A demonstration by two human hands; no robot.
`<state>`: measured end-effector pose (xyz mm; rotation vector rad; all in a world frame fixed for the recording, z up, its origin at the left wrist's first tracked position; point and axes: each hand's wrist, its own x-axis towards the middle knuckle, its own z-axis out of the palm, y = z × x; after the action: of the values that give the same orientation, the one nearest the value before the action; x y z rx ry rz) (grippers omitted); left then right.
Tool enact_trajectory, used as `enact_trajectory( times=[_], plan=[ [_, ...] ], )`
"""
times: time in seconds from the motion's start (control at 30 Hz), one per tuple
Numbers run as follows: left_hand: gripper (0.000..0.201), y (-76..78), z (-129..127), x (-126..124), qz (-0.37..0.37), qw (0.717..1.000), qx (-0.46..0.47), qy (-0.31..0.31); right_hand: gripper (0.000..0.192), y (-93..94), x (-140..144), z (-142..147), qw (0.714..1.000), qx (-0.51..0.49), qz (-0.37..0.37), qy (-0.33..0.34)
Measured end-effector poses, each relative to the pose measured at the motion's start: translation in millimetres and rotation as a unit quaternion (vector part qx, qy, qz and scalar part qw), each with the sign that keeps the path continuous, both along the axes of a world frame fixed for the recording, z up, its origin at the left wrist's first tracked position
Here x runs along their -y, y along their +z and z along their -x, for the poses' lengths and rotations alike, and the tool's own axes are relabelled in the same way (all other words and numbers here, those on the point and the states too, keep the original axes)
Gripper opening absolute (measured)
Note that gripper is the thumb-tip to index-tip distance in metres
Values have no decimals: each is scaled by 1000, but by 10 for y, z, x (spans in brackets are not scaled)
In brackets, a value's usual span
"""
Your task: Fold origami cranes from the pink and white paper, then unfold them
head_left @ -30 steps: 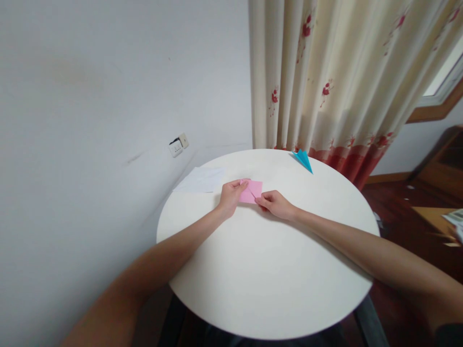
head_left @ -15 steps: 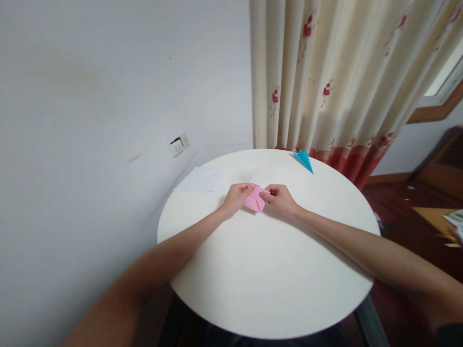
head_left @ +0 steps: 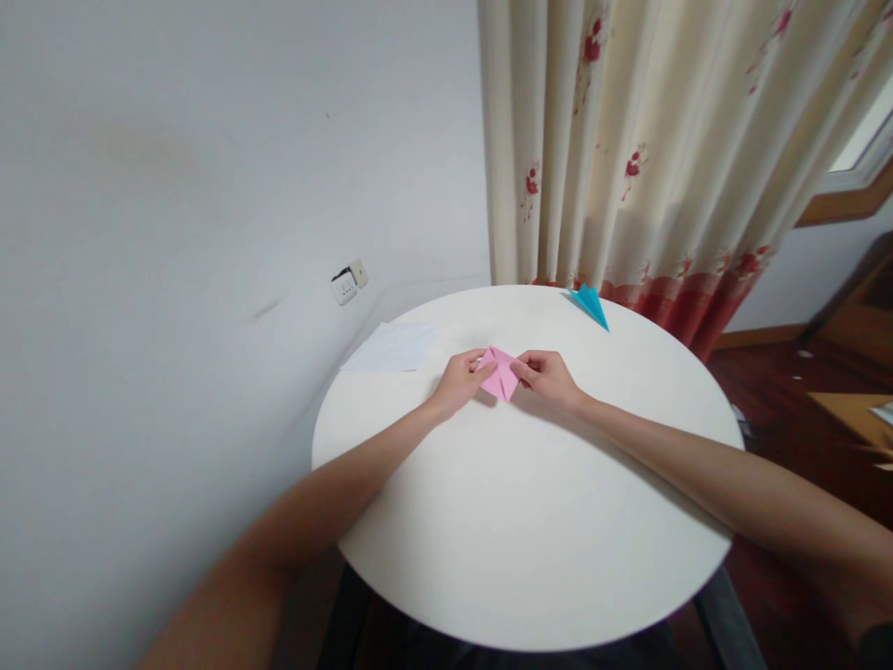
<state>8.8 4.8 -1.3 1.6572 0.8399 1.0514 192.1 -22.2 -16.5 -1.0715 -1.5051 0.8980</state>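
On the round white table, a white sheet lay left of the pink paper. The left hand pinched the pink paper's left edge, the right hand its right. A blue paper plane sat beyond, toward the curtain.

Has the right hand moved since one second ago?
Yes. The right hand has moved further from the person, towards the blue paper, and holds the pink paper.

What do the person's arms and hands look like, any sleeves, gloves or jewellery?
Both forearms are bare right to the frame edge: no sleeves in view. The left hand and right hand are ungloved, with no rings, watch or wristband visible. Nails are too small to judge.
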Motion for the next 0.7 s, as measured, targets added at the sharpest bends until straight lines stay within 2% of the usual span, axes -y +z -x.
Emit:
enact_trajectory(
  times=[0.13,0.2,0.3,0.37,0.53,0.7],
  plan=[
    [68,45,38,19,-11,1000,-6,15,31,17,8,-12,1000,-31,-3,-2],
    [62,44,48,13,-15,1000,-5,2,34,6,2,-24,998,-56,-19,2],
    [39,28,45,-16,-45,999,-2,4,22,-22,-25,-38,997,-67,-43,19],
    [32,23,41,-34,-65,998,-10,4,17,-36,-49,-45,997,-51,-49,25],
    [33,43,46,-32,-58,998,-35,10,28,-8,-44,-73,996,41,-80,5],
    [32,77,59,-23,-49,998,-27,28,38,81,52,-90,989,76,-114,48]
  ],
)
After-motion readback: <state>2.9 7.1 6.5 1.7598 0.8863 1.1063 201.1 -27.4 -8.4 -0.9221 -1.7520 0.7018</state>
